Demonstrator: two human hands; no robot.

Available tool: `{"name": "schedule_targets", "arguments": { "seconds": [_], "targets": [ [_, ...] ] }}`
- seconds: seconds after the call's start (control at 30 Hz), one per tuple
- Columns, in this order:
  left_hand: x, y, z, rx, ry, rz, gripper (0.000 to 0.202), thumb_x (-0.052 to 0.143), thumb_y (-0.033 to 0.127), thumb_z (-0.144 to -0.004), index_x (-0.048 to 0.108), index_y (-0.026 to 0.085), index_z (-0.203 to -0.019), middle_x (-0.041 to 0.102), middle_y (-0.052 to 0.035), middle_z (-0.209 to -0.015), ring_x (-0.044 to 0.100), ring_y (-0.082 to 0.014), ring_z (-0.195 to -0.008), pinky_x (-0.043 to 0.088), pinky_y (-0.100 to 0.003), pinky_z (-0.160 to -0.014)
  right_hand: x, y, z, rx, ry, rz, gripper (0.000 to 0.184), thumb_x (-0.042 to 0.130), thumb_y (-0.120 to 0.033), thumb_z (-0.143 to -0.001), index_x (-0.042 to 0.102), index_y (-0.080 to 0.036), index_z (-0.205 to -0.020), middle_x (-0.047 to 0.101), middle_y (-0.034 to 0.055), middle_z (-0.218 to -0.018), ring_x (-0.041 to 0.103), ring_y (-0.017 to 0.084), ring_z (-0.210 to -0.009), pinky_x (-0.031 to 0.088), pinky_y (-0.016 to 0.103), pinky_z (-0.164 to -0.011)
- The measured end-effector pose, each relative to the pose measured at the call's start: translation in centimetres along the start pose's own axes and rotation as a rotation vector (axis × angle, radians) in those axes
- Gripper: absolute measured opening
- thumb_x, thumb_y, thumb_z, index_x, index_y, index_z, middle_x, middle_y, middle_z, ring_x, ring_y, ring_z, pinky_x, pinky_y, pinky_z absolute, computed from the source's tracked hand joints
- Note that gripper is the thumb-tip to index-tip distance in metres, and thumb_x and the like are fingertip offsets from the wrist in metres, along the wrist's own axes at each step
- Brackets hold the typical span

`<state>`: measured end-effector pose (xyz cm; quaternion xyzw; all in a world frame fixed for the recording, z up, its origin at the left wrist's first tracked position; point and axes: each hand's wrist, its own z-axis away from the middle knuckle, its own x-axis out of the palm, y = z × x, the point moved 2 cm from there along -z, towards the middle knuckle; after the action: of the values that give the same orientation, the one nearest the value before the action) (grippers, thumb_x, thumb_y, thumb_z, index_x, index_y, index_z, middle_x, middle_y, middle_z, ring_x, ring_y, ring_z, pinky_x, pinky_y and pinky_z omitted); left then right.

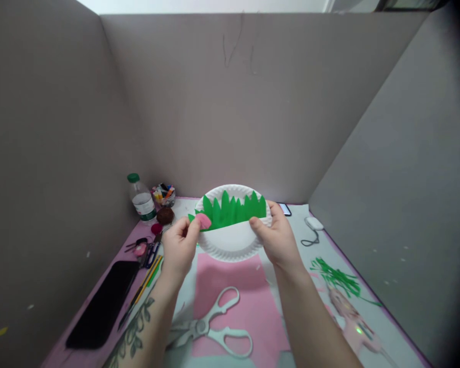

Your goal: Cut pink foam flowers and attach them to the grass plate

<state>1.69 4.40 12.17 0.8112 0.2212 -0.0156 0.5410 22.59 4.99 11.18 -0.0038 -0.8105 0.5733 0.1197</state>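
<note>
Above the white-covered table (pixel 295 255), the paper plate (pixel 232 241) was held up, with a jagged green strip (pixel 228 213) across its face. The right hand (pixel 279 236) pinched the plate's right side, thumb in front. The left hand (pixel 179 243) had thumb and index finger pressed together on the strip's left end, beside a pink piece (pixel 204 221). White-handled scissors (pixel 201 327) lay below, partly over a pink sheet (pixel 233 278).
</note>
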Motion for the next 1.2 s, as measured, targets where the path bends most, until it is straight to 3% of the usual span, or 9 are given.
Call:
{"name": "schedule_targets", "arguments": {
  "seconds": [0.2, 0.27, 0.37, 0.4, 0.47, 0.53, 0.67, 0.93, 1.2],
  "targets": [
    [0.5, -0.3, 0.0, -0.028, -0.155, 0.115, 0.022, 0.054, 0.032, -0.081, 0.054, 0.017, -0.065, 0.042, 0.0050, -0.054, 0.038, -0.0085, -0.049, 0.030, -0.019, -0.046, -0.6, 0.3, -0.3, -0.088, 0.083, 0.096, 0.042, 0.066, -0.036, -0.076, 0.049, -0.022, -0.111, 0.063, 0.0057, -0.096, 0.063, 0.021, -0.080, 0.052, 0.035, -0.071],
    [0.6, -0.7, 0.0, -0.070, -0.182, 0.175, 0.022, 0.054, 0.033, -0.082, 0.054, 0.017, -0.067, 0.045, 0.0050, -0.053, 0.040, -0.0084, -0.047, 0.031, -0.019, -0.045, -0.7, -0.2, 0.1, -0.239, 0.202, 0.248, 0.047, 0.065, -0.033, -0.077, 0.046, -0.022, -0.118, 0.058, 0.0086, -0.107, 0.059, 0.024, -0.093, 0.050, 0.040, -0.080],
    [0.7, -0.9, 0.2, -0.090, -0.156, 0.207, 0.020, 0.055, 0.032, -0.082, 0.055, 0.017, -0.069, 0.049, 0.0048, -0.052, 0.044, -0.0086, -0.046, 0.035, -0.019, -0.045, -0.1, -1.7, 1.7, -0.608, 0.380, 0.574, 0.047, 0.065, -0.024, -0.077, 0.049, -0.025, -0.121, 0.050, 0.0095, -0.114, 0.049, 0.028, -0.109, 0.041, 0.048, -0.094],
    [0.7, -0.8, 0.2, -0.083, -0.139, 0.203, 0.020, 0.055, 0.032, -0.082, 0.054, 0.017, -0.069, 0.049, 0.0047, -0.052, 0.045, -0.0088, -0.046, 0.036, -0.019, -0.046, 0.5, -2.1, 2.3, -0.712, 0.342, 0.662, 0.042, 0.063, -0.020, -0.078, 0.054, -0.027, -0.118, 0.050, 0.0086, -0.111, 0.047, 0.028, -0.109, 0.039, 0.048, -0.095],
    [0.7, -0.6, 0.4, -0.066, -0.122, 0.192, 0.020, 0.055, 0.031, -0.083, 0.054, 0.017, -0.068, 0.050, 0.0046, -0.052, 0.047, -0.0090, -0.047, 0.038, -0.019, -0.048, 1.9, -2.7, 3.3, -0.820, 0.143, 0.759, 0.035, 0.058, -0.014, -0.081, 0.061, -0.030, -0.112, 0.052, 0.0070, -0.105, 0.048, 0.026, -0.104, 0.039, 0.047, -0.096],
    [0.8, -0.3, 0.6, -0.042, -0.125, 0.185, 0.020, 0.055, 0.030, -0.083, 0.054, 0.017, -0.068, 0.050, 0.0046, -0.053, 0.048, -0.0089, -0.048, 0.038, -0.019, -0.048, 3.2, -2.9, 3.9, -0.835, -0.003, 0.798, 0.039, 0.056, -0.012, -0.082, 0.061, -0.031, -0.115, 0.053, 0.0070, -0.108, 0.046, 0.027, -0.104, 0.040, 0.047, -0.096],
    [0.8, 0.3, 0.7, 0.005, -0.148, 0.164, 0.020, 0.055, 0.029, -0.084, 0.054, 0.017, -0.067, 0.050, 0.0051, -0.053, 0.048, -0.0082, -0.048, 0.038, -0.018, -0.048, 4.6, -2.7, 4.1, -0.839, -0.073, 0.836, 0.041, 0.056, -0.014, -0.083, 0.060, -0.030, -0.121, 0.054, 0.0076, -0.115, 0.043, 0.028, -0.107, 0.040, 0.049, -0.096],
    [1.0, 0.5, 0.9, 0.100, -0.174, 0.071, 0.019, 0.053, 0.028, -0.085, 0.056, 0.017, -0.069, 0.051, 0.0040, -0.055, 0.048, -0.0091, -0.049, 0.039, -0.019, -0.048, 4.8, -2.5, 4.0, -0.896, -0.072, 0.863, 0.031, 0.056, -0.016, -0.085, 0.066, -0.022, -0.114, 0.057, 0.0093, -0.111, 0.044, 0.026, -0.105, 0.042, 0.046, -0.093],
    [0.8, 0.8, 1.2, 0.123, -0.169, -0.005, 0.022, 0.051, 0.029, -0.086, 0.055, 0.017, -0.068, 0.049, 0.0037, -0.055, 0.048, -0.0099, -0.051, 0.039, -0.020, -0.050, 5.1, -2.0, 4.0, -0.916, -0.027, 0.966, 0.031, 0.059, -0.019, -0.085, 0.065, -0.023, -0.115, 0.056, 0.0097, -0.112, 0.043, 0.027, -0.104, 0.043, 0.046, -0.091]
  ]
}}
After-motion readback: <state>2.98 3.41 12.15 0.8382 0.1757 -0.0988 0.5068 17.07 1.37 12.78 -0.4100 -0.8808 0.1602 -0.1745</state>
